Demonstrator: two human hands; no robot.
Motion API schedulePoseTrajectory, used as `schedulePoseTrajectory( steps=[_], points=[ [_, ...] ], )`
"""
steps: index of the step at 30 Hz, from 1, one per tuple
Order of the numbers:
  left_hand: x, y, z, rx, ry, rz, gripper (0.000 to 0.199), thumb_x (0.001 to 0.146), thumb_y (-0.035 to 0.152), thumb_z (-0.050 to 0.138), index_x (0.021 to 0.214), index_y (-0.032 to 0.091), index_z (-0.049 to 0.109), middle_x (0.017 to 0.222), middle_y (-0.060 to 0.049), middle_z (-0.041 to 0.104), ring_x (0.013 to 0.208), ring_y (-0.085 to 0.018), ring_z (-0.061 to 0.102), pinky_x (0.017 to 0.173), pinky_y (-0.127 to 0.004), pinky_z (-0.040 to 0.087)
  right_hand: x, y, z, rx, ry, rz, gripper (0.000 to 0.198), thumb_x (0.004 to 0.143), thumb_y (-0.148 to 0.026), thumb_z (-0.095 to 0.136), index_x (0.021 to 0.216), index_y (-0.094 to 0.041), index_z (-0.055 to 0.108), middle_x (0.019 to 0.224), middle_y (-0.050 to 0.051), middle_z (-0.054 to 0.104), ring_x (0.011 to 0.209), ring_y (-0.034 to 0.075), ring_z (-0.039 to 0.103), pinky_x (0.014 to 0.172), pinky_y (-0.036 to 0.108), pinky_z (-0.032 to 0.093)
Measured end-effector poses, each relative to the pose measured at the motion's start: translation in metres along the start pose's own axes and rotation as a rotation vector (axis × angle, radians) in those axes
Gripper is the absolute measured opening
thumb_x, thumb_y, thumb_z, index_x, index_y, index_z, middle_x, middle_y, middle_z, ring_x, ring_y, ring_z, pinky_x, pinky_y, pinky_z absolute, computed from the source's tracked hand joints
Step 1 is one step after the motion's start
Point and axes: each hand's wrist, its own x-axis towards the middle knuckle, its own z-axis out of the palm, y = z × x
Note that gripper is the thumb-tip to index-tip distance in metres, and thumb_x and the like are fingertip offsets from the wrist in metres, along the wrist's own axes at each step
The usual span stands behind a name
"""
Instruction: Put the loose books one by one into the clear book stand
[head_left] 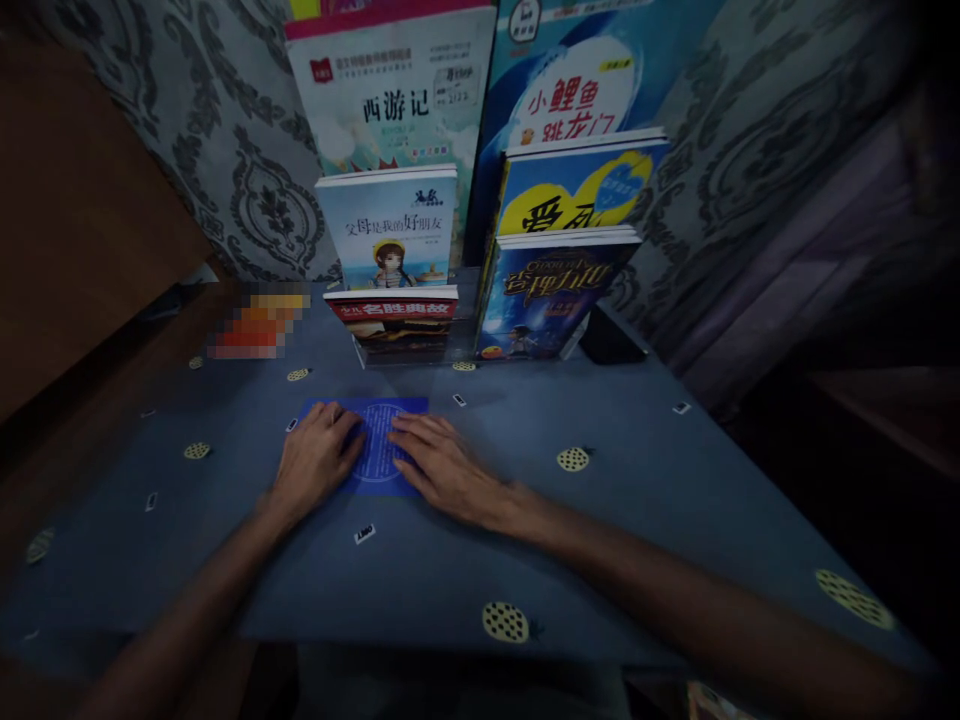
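Note:
A flat blue rectangle with white text in a ring [379,428] lies on the table in front of me. Whether it is a thin book or a single sheet, I cannot tell. My left hand [319,450] rests on its left side, fingers bent a little and apart from the thumb. On its right side lies my right hand [446,465], with the fingers stretched out and spread. Neither hand grips anything; both touch the blue piece from above and cover its side edges.
Behind my hands, several books stand in two clear stepped racks, among them a red-titled book [397,318] and a dark blue book [544,295]. A black object [611,338] sits right of them. A blurred orange item [259,325] lies left. A blue cloth with pineapples [637,540] covers the table.

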Motion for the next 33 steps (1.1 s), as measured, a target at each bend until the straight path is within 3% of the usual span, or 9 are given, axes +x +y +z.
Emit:
schedulePoseTrajectory(
  steps=[4,8,16,22,27,33],
  points=[
    [0.002,-0.009,0.011,-0.055,0.043,0.062,0.034,0.094,0.030,0.046,0.123,0.021,0.063,0.135,-0.012,0.062,0.119,-0.029,0.058,0.101,-0.046,0.048,0.024,-0.016,0.017,0.015,-0.092,0.010,0.056,0.102,-0.042,0.048,0.147,-0.008,0.047,0.154,0.023,0.047,0.149,0.031,0.037,0.120,0.052,0.036],
    [0.000,-0.018,0.017,-0.088,0.037,0.078,0.036,0.096,0.030,0.044,0.126,0.019,0.060,0.143,-0.014,0.058,0.129,-0.030,0.055,0.108,-0.048,0.044,0.043,-0.016,0.032,-0.041,-0.175,0.032,0.063,0.099,-0.042,0.056,0.145,0.000,0.047,0.153,0.028,0.045,0.150,0.034,0.035,0.123,0.051,0.030],
    [-0.001,-0.013,0.015,-0.075,0.002,0.076,0.041,0.100,0.039,0.044,0.132,0.018,0.059,0.147,-0.014,0.057,0.136,-0.030,0.051,0.114,-0.051,0.040,0.013,0.027,0.010,-0.137,-0.123,0.141,0.063,0.101,-0.047,0.051,0.150,-0.008,0.045,0.157,0.023,0.043,0.151,0.032,0.033,0.124,0.056,0.027],
    [0.001,-0.004,0.015,-0.077,-0.088,0.163,0.047,0.102,0.038,0.041,0.144,0.020,0.052,0.154,-0.012,0.051,0.145,-0.027,0.043,0.121,-0.053,0.030,0.006,0.031,0.005,-0.166,-0.121,0.132,0.062,0.102,-0.047,0.046,0.151,-0.010,0.044,0.158,0.020,0.042,0.150,0.032,0.035,0.123,0.057,0.026],
    [-0.004,-0.041,0.005,-0.021,-0.077,-0.057,0.050,0.101,0.038,0.037,0.144,0.016,0.052,0.153,-0.013,0.052,0.145,-0.029,0.044,0.116,-0.052,0.038,0.008,0.030,0.004,-0.177,-0.148,0.137,0.064,0.101,-0.048,0.046,0.151,-0.007,0.044,0.158,0.020,0.042,0.151,0.032,0.033,0.124,0.056,0.024],
    [-0.040,-0.080,-0.009,-0.142,-0.062,-0.004,0.049,0.099,0.035,0.032,0.138,0.018,0.057,0.147,-0.009,0.059,0.139,-0.023,0.052,0.118,-0.046,0.039,0.005,0.033,0.005,-0.171,-0.142,0.135,0.062,0.102,-0.047,0.044,0.151,-0.010,0.044,0.158,0.019,0.043,0.150,0.032,0.034,0.124,0.056,0.024]
  ],
)
